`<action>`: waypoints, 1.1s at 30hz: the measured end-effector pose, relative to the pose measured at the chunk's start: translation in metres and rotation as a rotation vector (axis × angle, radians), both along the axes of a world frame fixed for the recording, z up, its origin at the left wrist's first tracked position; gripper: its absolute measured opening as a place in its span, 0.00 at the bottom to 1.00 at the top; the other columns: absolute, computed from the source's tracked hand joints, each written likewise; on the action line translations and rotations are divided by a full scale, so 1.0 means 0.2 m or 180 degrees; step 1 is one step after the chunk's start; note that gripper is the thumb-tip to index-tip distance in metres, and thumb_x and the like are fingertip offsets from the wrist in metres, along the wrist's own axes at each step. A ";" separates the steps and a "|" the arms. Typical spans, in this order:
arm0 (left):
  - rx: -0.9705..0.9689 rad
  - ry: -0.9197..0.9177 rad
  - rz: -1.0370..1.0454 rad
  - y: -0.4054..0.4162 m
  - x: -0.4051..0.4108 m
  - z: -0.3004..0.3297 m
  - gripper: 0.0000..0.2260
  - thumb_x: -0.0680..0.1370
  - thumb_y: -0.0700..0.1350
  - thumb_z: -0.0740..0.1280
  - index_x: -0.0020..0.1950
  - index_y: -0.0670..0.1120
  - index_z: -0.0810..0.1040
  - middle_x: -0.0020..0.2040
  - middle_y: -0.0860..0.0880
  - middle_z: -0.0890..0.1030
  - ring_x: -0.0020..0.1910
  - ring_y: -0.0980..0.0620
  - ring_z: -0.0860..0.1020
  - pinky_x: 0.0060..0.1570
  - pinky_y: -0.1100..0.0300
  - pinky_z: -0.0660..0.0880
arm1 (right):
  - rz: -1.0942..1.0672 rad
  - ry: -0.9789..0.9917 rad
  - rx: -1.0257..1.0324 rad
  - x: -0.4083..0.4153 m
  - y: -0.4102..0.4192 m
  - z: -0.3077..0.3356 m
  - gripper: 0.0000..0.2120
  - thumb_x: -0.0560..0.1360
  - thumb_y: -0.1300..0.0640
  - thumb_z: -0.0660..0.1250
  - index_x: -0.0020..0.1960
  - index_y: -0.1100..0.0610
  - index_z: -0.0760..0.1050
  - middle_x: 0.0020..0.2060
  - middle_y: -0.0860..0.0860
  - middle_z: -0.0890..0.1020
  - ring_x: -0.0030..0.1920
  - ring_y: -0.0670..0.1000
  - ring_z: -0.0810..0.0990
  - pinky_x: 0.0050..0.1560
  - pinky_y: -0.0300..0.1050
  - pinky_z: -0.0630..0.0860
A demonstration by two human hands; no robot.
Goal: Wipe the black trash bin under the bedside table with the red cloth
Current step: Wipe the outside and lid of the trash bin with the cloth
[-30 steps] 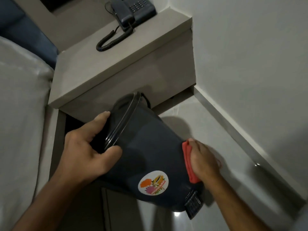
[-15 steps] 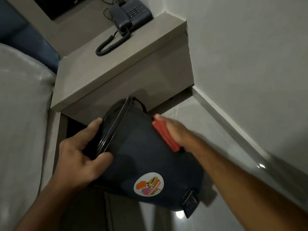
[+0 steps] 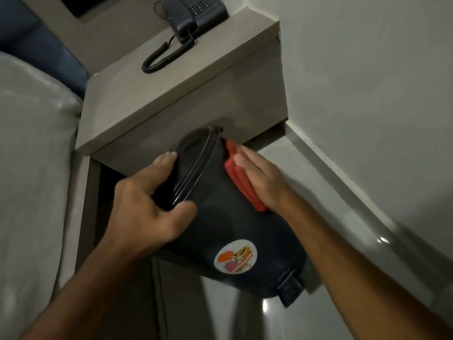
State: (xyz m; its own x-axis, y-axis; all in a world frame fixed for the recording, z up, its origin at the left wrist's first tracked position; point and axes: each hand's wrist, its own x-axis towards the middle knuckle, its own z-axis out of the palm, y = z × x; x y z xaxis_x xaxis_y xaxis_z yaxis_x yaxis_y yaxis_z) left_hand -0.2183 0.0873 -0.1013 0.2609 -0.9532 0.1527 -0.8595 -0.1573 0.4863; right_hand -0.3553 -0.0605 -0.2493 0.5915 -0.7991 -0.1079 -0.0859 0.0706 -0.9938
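Note:
The black trash bin (image 3: 235, 231) is tilted on its side above the floor, its rim pointing up toward the bedside table (image 3: 171, 94). It carries a round white sticker with fruit on it and a pedal at its base. My left hand (image 3: 149, 212) grips the bin's rim, thumb on the outside. My right hand (image 3: 259, 177) presses the folded red cloth (image 3: 241, 179) flat against the bin's right side, close to the rim.
A dark telephone (image 3: 196, 13) with a coiled cord sits on the bedside table. A bed with pale covers (image 3: 31, 168) is at the left. A light wall (image 3: 367, 94) with a skirting board runs along the right, above the glossy tiled floor (image 3: 331, 192).
My right hand has slid the red cloth along the bin's side, from near the base up to the rim. My left hand has kept its grip on the rim.

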 end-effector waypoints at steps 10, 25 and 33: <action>0.0183 -0.0576 0.0534 -0.40 -0.27 0.05 0.15 0.68 0.57 0.71 0.48 0.50 0.80 0.33 0.53 0.80 0.30 0.58 0.78 0.23 0.62 0.73 | -0.0652 -0.0263 0.0523 -0.17 0.00 -0.05 0.41 0.68 0.21 0.53 0.75 0.41 0.67 0.67 0.49 0.78 0.64 0.49 0.77 0.67 0.57 0.73; 0.1225 -0.0831 0.0957 -0.77 -0.42 -0.14 0.19 0.72 0.51 0.75 0.57 0.43 0.76 0.63 0.35 0.77 0.65 0.33 0.74 0.63 0.32 0.69 | -0.1027 -0.0683 0.1115 0.01 0.36 -0.39 0.31 0.82 0.41 0.48 0.82 0.52 0.53 0.79 0.52 0.65 0.77 0.51 0.66 0.78 0.54 0.62; 0.1000 -0.1116 0.0342 -0.65 -0.33 -0.13 0.20 0.72 0.62 0.71 0.38 0.47 0.70 0.43 0.46 0.79 0.46 0.44 0.79 0.47 0.50 0.78 | -0.1441 -0.1252 0.2141 0.09 0.36 -0.40 0.19 0.83 0.53 0.61 0.74 0.50 0.70 0.62 0.52 0.82 0.60 0.49 0.81 0.60 0.46 0.78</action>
